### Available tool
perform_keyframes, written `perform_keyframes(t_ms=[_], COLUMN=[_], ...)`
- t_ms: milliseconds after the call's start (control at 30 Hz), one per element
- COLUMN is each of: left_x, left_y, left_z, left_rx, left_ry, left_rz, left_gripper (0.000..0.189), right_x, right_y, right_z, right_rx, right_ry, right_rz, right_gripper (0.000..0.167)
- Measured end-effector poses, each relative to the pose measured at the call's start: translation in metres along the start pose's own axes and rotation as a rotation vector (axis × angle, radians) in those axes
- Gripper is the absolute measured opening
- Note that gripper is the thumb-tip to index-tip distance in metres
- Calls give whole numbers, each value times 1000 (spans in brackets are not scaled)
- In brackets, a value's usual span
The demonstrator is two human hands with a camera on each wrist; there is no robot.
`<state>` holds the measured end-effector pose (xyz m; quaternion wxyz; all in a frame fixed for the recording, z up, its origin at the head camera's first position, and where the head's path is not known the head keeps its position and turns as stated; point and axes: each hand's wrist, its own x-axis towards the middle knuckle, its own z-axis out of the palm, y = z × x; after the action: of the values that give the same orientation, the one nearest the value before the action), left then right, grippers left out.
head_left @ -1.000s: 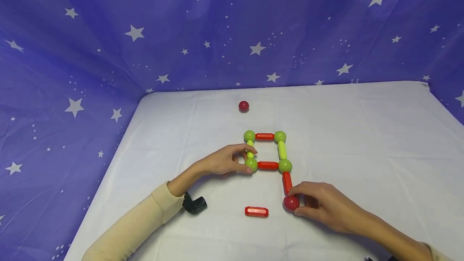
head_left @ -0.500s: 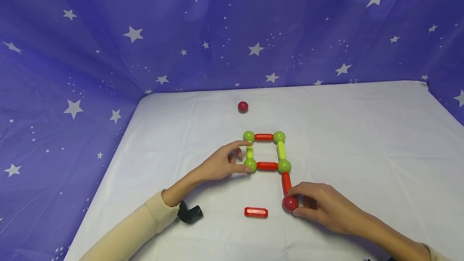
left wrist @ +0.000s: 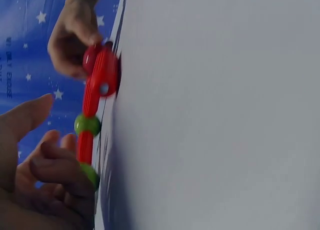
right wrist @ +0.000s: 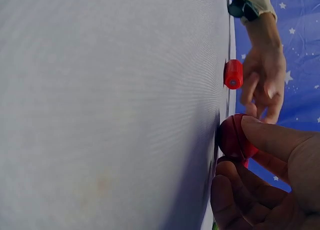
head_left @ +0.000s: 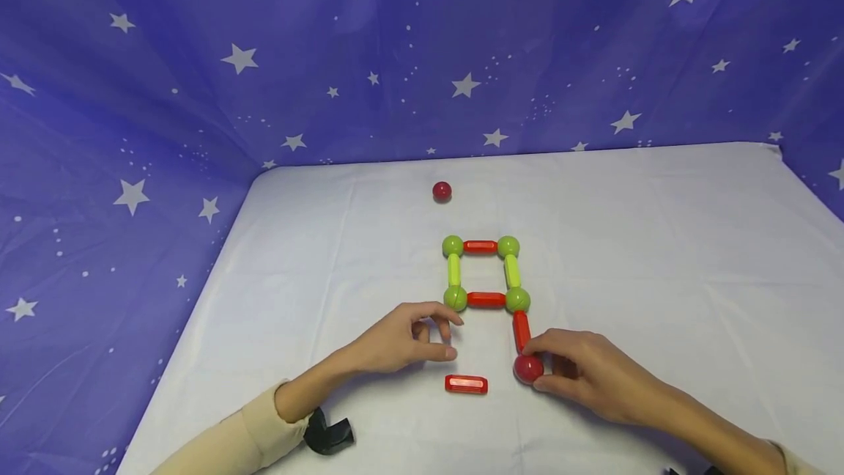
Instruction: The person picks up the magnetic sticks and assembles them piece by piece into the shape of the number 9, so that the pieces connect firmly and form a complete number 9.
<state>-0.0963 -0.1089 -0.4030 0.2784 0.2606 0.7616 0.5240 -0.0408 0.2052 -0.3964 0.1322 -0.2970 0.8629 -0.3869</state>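
On the white table, green balls [head_left: 508, 246], red rods [head_left: 486, 300] and yellow-green rods [head_left: 454, 270] form a square. From its near right corner a red rod [head_left: 522, 331] runs toward me, ending at a red ball [head_left: 528, 370]. My right hand [head_left: 596, 376] pinches that ball between thumb and fingers; the right wrist view shows the red ball [right wrist: 233, 137] under the thumb. My left hand [head_left: 405, 339] hovers apart from the square, thumb and fingers spread with nothing between them. Below its thumb lies a loose red rod [head_left: 466, 385].
A second red ball [head_left: 442, 191] lies beyond the square. The white cloth table [head_left: 659, 240] is bordered at the back and left by a purple star-print curtain [head_left: 369, 57]. A black wrist device [head_left: 328, 435] hangs at the left cuff.
My left hand has let go of the square's near left corner and moved toward me, near the loose red rod. The right hand stays on the red ball.
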Motion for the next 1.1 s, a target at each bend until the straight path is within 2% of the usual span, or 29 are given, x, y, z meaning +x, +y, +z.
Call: perform_keyframes(t_ms=[133,267,567,833,1100], left_x=[-5,-7,-6,-5,-4], left_y=[-1,0,-2,-1,-2], left_z=[9,15,16,15,15], left_rx=[43,80,93,82,15], left_ry=[-106,-155,-178,-178,-171], left_rz=[-52,-68,-32,-52,-72], left_gripper=[36,36,30,27,26], right_x=[0,0,0,1,1], right_y=[1,1,2,1,2], right_z=[0,1,3,1,2], right_rx=[2,-2,-6,10,14], right_ry=[-5,1,32,3,8], right_rz=[7,-7,-60,-3,-31], right_gripper=[31,30,29,29,29])
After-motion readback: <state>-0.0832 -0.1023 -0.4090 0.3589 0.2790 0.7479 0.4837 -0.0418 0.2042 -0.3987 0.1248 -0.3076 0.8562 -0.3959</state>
